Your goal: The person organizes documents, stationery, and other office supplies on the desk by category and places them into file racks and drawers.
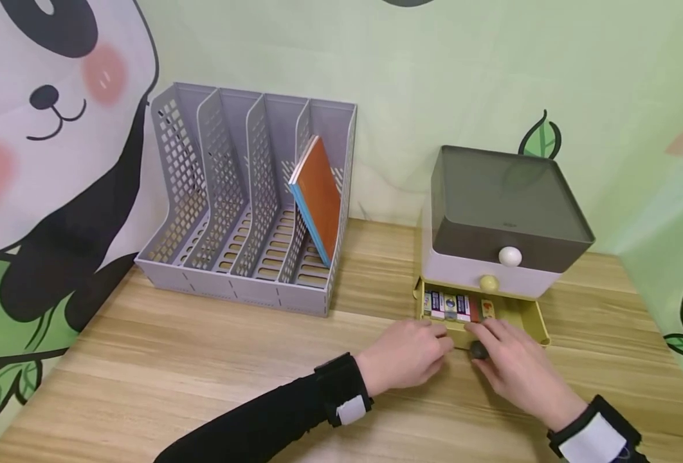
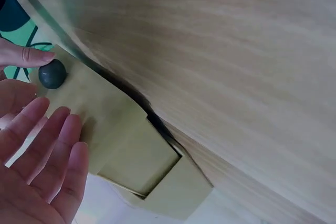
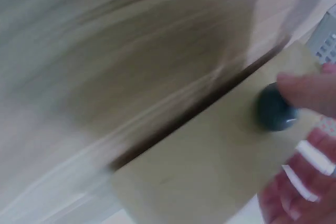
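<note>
A small yellow drawer point(image 1: 518, 313) stands pulled out at the bottom of a stacked desktop drawer unit point(image 1: 492, 265). Inside it lies a row of small printed blocks point(image 1: 450, 305) that look like sleeved erasers. My right hand point(image 1: 518, 366) has its thumb against the dark round knob point(image 3: 275, 109) on the drawer front, and its other fingers reach over the front's top edge. Just left of the knob, my left hand point(image 1: 405, 354) is at the drawer front. Its fingers point(image 2: 58, 156) are loosely extended and hold nothing.
Left of the drawer unit, a grey slotted file rack point(image 1: 249, 206) holds thin orange and blue books point(image 1: 321, 196) leaning in its rightmost slot. Both stand on a wooden table point(image 1: 202, 360) against a panda-printed backdrop point(image 1: 388, 83). White and yellow knobs point(image 1: 510, 256) jut from the upper drawers.
</note>
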`<action>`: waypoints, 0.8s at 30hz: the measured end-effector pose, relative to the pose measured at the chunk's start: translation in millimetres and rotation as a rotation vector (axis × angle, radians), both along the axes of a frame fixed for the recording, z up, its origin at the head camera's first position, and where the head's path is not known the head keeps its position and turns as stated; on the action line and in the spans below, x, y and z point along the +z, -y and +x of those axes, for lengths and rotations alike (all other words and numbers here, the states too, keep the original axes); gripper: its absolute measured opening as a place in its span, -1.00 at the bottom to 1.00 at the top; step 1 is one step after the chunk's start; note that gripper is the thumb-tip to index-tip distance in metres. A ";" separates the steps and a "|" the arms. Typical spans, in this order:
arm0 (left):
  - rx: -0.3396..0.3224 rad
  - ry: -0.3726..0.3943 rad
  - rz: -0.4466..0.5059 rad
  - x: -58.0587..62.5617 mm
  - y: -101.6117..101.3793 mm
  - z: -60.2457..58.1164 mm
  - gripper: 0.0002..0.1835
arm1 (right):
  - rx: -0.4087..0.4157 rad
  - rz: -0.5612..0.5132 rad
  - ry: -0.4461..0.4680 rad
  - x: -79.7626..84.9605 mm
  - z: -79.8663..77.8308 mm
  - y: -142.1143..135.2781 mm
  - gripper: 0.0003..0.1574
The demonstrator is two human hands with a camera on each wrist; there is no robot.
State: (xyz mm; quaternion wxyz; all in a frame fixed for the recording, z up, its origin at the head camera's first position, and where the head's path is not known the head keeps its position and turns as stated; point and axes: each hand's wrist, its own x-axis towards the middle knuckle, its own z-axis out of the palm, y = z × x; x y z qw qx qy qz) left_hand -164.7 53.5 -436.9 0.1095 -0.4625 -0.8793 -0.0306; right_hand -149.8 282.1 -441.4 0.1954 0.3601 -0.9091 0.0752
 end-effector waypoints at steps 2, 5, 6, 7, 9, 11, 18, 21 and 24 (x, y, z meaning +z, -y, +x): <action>0.009 0.017 0.024 0.1 -1.1 -4.1 -0.86 | -0.040 -0.028 -0.014 0.1 2.0 2.9 -0.27; 0.025 0.049 0.061 -0.1 -1.8 -10.3 -0.84 | -0.107 -0.119 -0.028 -0.2 8.7 7.3 -0.43; 0.031 0.057 0.071 -0.4 -1.9 -12.2 -0.83 | -0.130 -0.154 -0.021 -0.5 11.3 8.6 -0.49; 0.037 0.063 0.079 -1.0 -1.9 -14.1 -0.82 | -0.156 -0.186 -0.006 -1.1 13.7 9.9 -0.54; 0.050 0.072 0.085 -1.9 -2.0 -17.6 -0.80 | -0.202 -0.236 0.038 -2.7 17.4 11.3 -0.61; 0.063 0.084 0.085 -2.6 -2.3 -20.5 -0.77 | -0.242 -0.252 0.107 -4.8 19.0 11.4 -0.61; 0.093 0.110 0.048 -3.3 -7.4 -29.4 -0.69 | -0.299 -0.263 0.319 -8.6 8.4 1.7 -0.46; 0.099 0.112 0.049 -3.9 -10.4 -33.0 -0.68 | -0.303 -0.281 0.318 -8.0 1.8 -2.5 -0.43; 0.107 0.121 0.049 -5.1 -11.8 -35.3 -0.68 | -0.313 -0.289 0.309 -8.1 -2.7 -3.8 -0.39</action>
